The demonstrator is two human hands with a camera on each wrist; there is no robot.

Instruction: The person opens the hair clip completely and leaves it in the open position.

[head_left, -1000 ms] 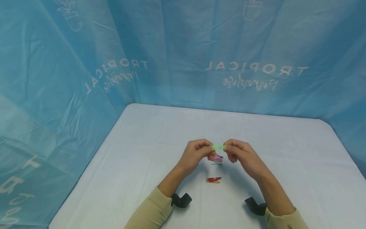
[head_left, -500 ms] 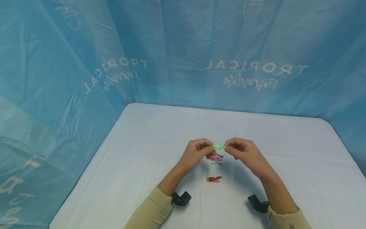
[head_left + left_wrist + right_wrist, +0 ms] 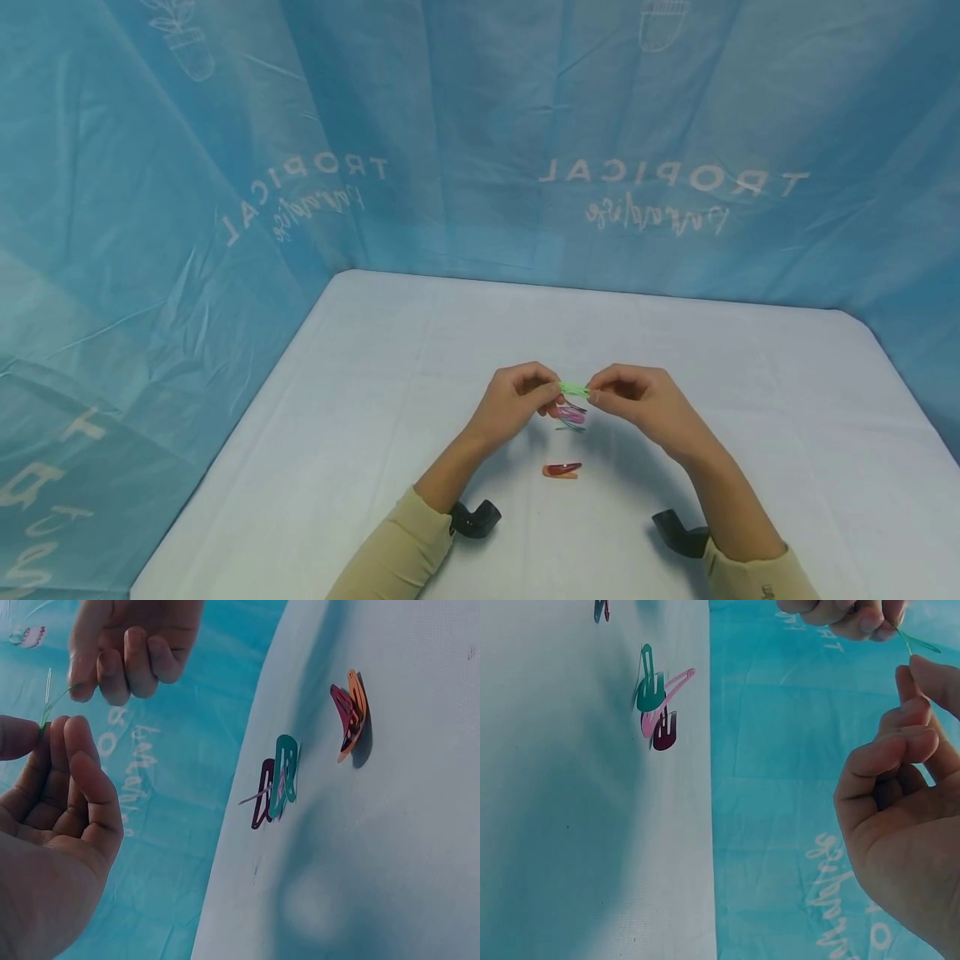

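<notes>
A light green snap hair clip (image 3: 574, 389) is held up over the table between both hands, its two arms spread apart in the right wrist view. My left hand (image 3: 517, 402) pinches one end between thumb and forefinger. At the other end, thumb and forefinger of my right hand (image 3: 637, 407) pinch the clip, with the remaining fingers curled in. Beneath the hands lies a small heap of hair clips: a teal clip (image 3: 285, 769), a pink clip (image 3: 681, 684) and a dark purple clip (image 3: 665, 733).
Nearer the person, a red clip (image 3: 342, 707) and an orange clip (image 3: 358, 694) lie overlapping on the white table (image 3: 420, 333). Blue printed curtains (image 3: 480, 125) stand behind and at the left. A black bent piece (image 3: 476, 521) sits at each wrist.
The green clip has turned between the fingers, showing its flat face half a second ago and thin separated arms now. My right hand and forearm have shifted slightly; the left is nearly still.
</notes>
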